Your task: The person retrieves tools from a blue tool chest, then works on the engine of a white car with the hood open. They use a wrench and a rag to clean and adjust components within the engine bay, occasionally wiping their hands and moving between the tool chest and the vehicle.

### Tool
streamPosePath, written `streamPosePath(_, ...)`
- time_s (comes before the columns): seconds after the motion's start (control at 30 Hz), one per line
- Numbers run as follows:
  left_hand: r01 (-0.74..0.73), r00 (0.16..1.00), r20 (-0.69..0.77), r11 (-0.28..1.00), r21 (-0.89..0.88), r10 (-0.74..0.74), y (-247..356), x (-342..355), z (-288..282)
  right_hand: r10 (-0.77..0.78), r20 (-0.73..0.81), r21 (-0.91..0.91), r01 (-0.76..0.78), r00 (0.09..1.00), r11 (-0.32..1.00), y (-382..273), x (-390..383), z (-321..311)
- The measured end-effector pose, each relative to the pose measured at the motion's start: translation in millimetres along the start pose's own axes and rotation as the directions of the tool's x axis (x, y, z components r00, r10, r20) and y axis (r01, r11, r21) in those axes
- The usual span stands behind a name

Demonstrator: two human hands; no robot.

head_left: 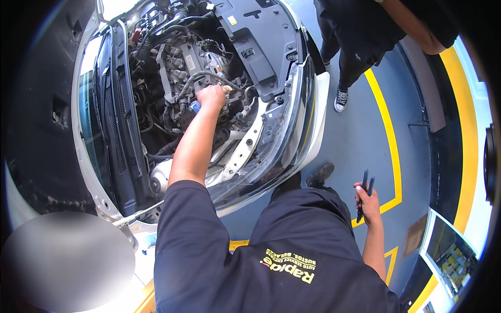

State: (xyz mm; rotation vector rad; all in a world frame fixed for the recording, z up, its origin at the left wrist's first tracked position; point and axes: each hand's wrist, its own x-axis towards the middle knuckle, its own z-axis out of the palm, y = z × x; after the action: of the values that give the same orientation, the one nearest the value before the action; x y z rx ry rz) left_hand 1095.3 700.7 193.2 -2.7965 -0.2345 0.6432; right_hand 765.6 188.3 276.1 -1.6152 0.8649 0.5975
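Head view: the person leans over the open engine bay (pixel 172 78) of a white car (pixel 318 112), seen from above, with the raised hood (pixel 36 104) dark at the left edge. The left hand (pixel 211 97) reaches deep into the bay, fingers curled tight into a fist around a small part on top of the engine (pixel 180 68); a bit of blue shows just under the palm, and what exactly is gripped is hidden by the fingers. A grey hose (pixel 201 77) curves just above the knuckles. The black plastic cover (pixel 255 41) lies beyond the hand, toward the car's front edge.

The right hand (pixel 368 201) hangs at the person's side, well apart from the car, over the blue floor (pixel 360 141). It is closed around dark-handled pliers (pixel 364 193), the 2 handles sticking up out of the fist and the tip pointing down.

Yellow floor lines (pixel 389 135) run beside that hand. A 2nd person in dark clothes stands near the car's front corner, with 1 sneaker (pixel 341 99) on the floor. The prop rod (pixel 138 214) crosses the lower left fender.
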Motion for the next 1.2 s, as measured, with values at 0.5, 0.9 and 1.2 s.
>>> streamPosePath(0.5, -0.859, -0.511, -0.213, -0.487, 0.157, 0.833, 346, -390, -204, -0.170, -0.186, 0.199, 0.207, 0.968, 0.958, 55, -35, -30)
streamPosePath(0.9, -0.569, -0.790, 0.154, -0.803, 0.179, 0.594, 443, -646, -207, -0.046, -0.624, 0.583, 0.504, 0.780, 0.638, 194, -197, -74)
streamPosePath(1.2, -0.397, -0.343, 0.336, 0.188, -0.898, 0.877, 433, -591, -37, 0.402, -0.743, 0.644, 0.735, 0.534, 0.214, 333, -370, -48)
